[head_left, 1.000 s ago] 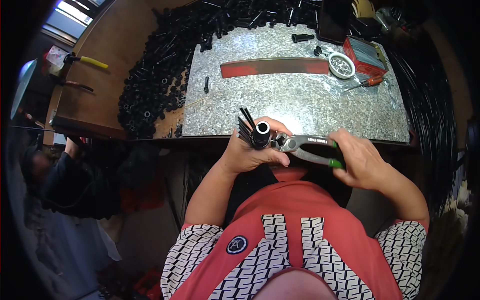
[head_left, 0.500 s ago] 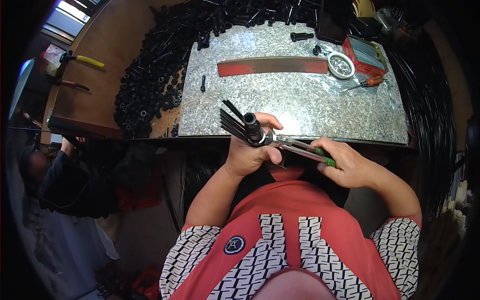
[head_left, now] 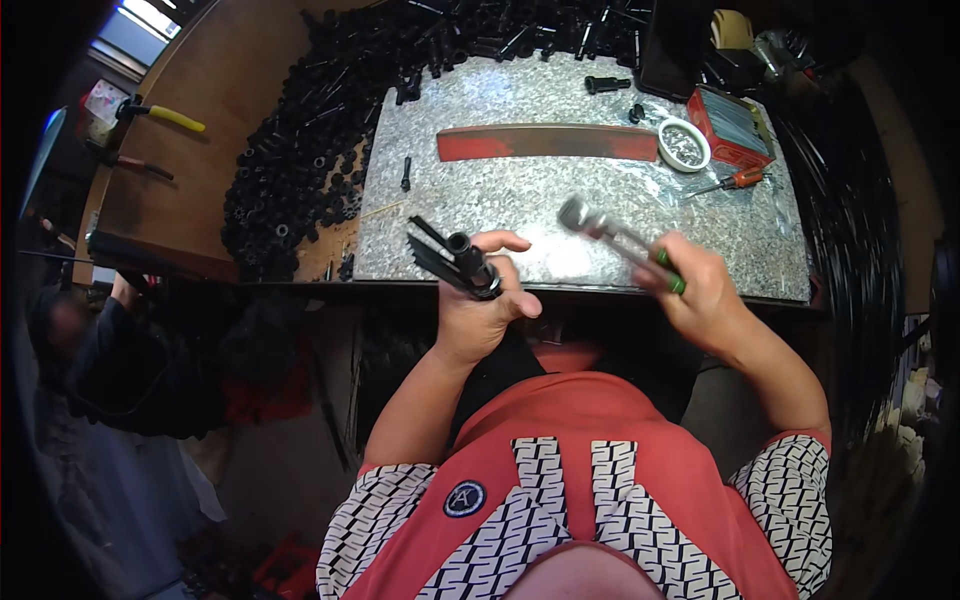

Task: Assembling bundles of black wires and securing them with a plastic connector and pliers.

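Note:
My left hand (head_left: 472, 328) is wrapped round a black ribbed-looking tubular part (head_left: 466, 258) with a round open end, tilted up toward the far left. Several thin black strips (head_left: 428, 252) fan out beside the tube from the same grip; where they join it is hidden by the fingers. My forefinger and thumb stick out to the right. To the right, over the table's near part, my right hand (head_left: 700, 295) grips metal pliers (head_left: 622, 238) with green handle ends. Their head points to the far left, apart from the tube, and is smeared by motion.
A speckled stone slab (head_left: 400, 225) covers the table. On it lie a long reddish bar (head_left: 545, 142), a white bowl (head_left: 683, 145) of small metal pieces, a red box (head_left: 730, 130) and a screwdriver (head_left: 740, 180). Black tubes (head_left: 290, 170) pile up left and behind. Someone's arm (head_left: 122, 290) shows far left.
The pliers have come away from the black tube and moved up and right with my right hand. My left hand has shifted slightly left with the tube and strips.

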`<state>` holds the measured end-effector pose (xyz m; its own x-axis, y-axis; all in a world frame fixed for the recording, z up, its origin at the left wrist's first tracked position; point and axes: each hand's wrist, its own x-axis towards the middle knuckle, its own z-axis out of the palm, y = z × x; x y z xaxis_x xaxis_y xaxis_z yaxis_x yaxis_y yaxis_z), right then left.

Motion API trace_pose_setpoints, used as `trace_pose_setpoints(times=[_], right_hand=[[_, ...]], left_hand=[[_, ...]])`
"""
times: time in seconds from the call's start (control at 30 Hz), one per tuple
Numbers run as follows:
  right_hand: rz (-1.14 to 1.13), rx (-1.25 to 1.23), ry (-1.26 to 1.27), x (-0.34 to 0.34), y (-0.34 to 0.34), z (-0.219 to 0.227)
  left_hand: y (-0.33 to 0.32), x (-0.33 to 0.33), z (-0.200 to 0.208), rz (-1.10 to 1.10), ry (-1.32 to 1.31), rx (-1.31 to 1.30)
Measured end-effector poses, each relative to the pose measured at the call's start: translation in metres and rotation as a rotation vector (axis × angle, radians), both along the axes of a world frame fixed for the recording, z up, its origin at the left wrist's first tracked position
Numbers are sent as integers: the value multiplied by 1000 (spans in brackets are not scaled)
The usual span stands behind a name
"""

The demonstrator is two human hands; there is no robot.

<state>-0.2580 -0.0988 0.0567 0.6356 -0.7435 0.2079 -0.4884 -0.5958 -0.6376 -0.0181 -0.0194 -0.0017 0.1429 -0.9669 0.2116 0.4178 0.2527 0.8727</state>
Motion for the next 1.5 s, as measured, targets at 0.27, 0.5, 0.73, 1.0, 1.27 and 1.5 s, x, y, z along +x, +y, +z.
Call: trace_pose_setpoints(times=[0.27,0.5,0.73,1.0,1.27,1.5], right_hand=[[-302,-181,191,-25,-115,29],[-366,-192,685,-14,-144,12],[-258,-264,721,-2,-147,8],[-286,-263,564,-10,-145,12],[-74,-183,-385,33,-71,-12],[206,122,-718,84,19,-18]], left_hand=[[10,4,0,102,-58,17],[17,-9,7,110,-73,28],[16,-1,-4,106,-234,-105],[11,-7,-2,102,-222,-127],[6,-17,-2,93,-224,-98],[9,-16,-3,182,-291,-48]])
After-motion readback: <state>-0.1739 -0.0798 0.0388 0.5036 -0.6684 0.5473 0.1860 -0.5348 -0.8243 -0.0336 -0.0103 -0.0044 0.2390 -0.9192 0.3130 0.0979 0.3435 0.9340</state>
